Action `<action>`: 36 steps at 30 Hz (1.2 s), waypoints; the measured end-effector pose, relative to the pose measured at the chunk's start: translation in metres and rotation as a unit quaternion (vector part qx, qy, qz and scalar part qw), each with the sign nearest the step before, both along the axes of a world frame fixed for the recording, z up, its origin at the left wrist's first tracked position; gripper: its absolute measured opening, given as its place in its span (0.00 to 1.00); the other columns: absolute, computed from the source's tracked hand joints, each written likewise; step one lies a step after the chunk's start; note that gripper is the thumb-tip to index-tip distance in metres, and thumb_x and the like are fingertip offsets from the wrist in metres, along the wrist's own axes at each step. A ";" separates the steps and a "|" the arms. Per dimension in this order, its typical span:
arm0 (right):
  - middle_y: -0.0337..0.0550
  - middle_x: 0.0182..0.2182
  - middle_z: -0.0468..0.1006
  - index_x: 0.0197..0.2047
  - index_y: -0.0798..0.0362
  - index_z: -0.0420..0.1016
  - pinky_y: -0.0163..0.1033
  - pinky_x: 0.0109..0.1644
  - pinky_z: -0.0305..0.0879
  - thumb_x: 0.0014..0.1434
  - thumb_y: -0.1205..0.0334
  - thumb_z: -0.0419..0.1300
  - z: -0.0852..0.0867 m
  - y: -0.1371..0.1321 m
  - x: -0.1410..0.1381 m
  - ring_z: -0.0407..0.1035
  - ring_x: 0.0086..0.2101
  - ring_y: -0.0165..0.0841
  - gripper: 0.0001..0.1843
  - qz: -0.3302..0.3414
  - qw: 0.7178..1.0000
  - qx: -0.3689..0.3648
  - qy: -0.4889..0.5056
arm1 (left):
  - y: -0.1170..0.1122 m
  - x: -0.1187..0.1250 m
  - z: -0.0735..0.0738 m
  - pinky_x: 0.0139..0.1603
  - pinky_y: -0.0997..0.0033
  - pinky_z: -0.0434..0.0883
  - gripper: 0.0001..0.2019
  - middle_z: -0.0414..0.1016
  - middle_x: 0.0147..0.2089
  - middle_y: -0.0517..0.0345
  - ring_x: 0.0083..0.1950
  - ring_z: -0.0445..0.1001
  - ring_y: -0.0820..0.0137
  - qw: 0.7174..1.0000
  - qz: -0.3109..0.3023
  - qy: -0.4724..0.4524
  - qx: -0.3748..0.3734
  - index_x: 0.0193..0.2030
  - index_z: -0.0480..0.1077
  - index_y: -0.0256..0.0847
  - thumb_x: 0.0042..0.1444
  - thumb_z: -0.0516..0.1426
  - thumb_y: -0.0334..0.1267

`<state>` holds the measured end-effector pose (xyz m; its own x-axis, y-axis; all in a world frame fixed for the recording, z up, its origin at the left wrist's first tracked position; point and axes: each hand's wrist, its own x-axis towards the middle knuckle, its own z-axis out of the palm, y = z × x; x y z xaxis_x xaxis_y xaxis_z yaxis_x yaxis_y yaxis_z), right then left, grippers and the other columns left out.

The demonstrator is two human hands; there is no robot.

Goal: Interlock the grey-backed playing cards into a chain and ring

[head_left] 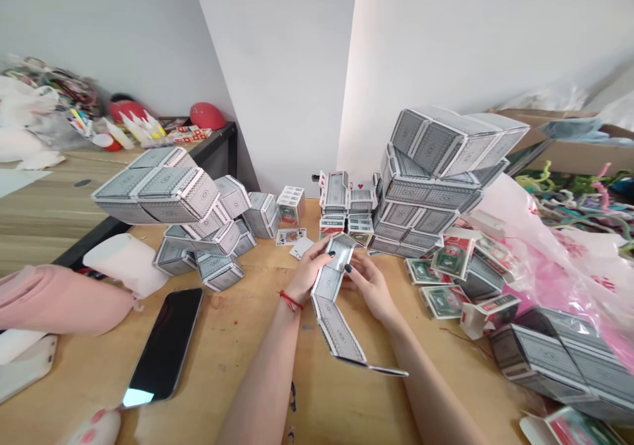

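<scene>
Between my hands is a strip of playing cards (325, 288) joined end to end, grey backs showing, bent in a zigzag. My left hand (313, 267) grips its upper left edge, thumb on top. My right hand (366, 280) pinches the right edge of the same strip, thumb on the card, its other fingers partly hidden behind. The strip's lower end hangs loose between my forearms, its last card seen edge-on. Past my fingers stand small card blocks (337, 193). Two loose playing cards (291, 237) lie face up left of them.
Stacked card blocks rise at left (171, 191) and tall at right (426, 187). Card boxes (443, 302) and a plastic bag (555, 247) crowd the right. A black phone (166, 346), a pink roll (64, 300) and a white roll (121, 260) lie at left. A wall (292, 88) stands behind.
</scene>
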<state>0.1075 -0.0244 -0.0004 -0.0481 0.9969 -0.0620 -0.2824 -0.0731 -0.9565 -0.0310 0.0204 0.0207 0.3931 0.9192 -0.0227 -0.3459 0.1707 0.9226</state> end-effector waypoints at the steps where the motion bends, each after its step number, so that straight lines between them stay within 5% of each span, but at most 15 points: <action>1: 0.47 0.38 0.74 0.44 0.52 0.63 0.44 0.36 0.70 0.50 0.51 0.58 0.000 0.000 0.000 0.72 0.35 0.37 0.21 0.028 0.999 -0.025 0.008 | 0.000 0.001 0.000 0.44 0.68 0.67 0.24 0.68 0.53 0.53 0.48 0.69 0.64 1.000 -0.005 -0.006 0.001 0.55 0.63 0.43 0.47 0.54 0.31; 7: 0.39 0.24 0.75 0.38 0.53 0.64 0.41 0.27 0.70 0.48 0.48 0.59 -0.005 0.000 0.000 0.72 0.23 0.35 0.19 0.047 0.997 -0.055 -0.004 | -0.003 0.004 -0.007 0.53 0.63 0.62 0.26 0.66 0.55 0.52 0.54 0.65 0.63 0.997 -0.067 0.002 0.030 0.57 0.59 0.44 0.48 0.55 0.29; 14: 0.36 0.16 0.71 0.37 0.54 0.65 0.39 0.19 0.68 0.46 0.48 0.60 -0.004 0.001 -0.006 0.68 0.16 0.34 0.20 -0.031 0.996 -0.051 -0.070 | -0.004 0.010 -0.010 0.58 0.60 0.56 0.21 0.67 0.54 0.51 0.58 0.61 0.62 0.995 -0.073 -0.011 0.074 0.52 0.63 0.41 0.49 0.55 0.31; 19: 0.33 0.18 0.70 0.35 0.52 0.63 0.36 0.20 0.67 0.46 0.49 0.61 -0.002 0.001 -0.007 0.67 0.17 0.30 0.18 -0.049 0.997 -0.058 -0.033 | -0.003 0.015 -0.008 0.55 0.60 0.60 0.20 0.68 0.53 0.51 0.55 0.65 0.62 0.999 -0.014 -0.030 0.032 0.50 0.63 0.41 0.49 0.56 0.33; 29: 0.46 0.28 0.77 0.47 0.53 0.63 0.36 0.22 0.67 0.54 0.50 0.54 0.008 -0.008 0.012 0.72 0.23 0.34 0.21 0.189 0.961 -0.169 0.108 | 0.007 -0.013 0.000 0.45 0.66 0.68 0.27 0.66 0.53 0.55 0.51 0.68 0.65 0.982 0.152 -0.112 -0.012 0.55 0.57 0.49 0.46 0.55 0.33; 36: 0.41 0.33 0.74 0.43 0.50 0.66 0.38 0.32 0.69 0.46 0.66 0.59 0.001 -0.002 0.019 0.71 0.29 0.31 0.18 0.086 0.986 -0.068 0.127 | 0.013 -0.020 -0.009 0.31 0.78 0.66 0.17 0.70 0.44 0.56 0.32 0.69 0.77 0.977 0.196 -0.081 -0.026 0.46 0.65 0.41 0.47 0.54 0.36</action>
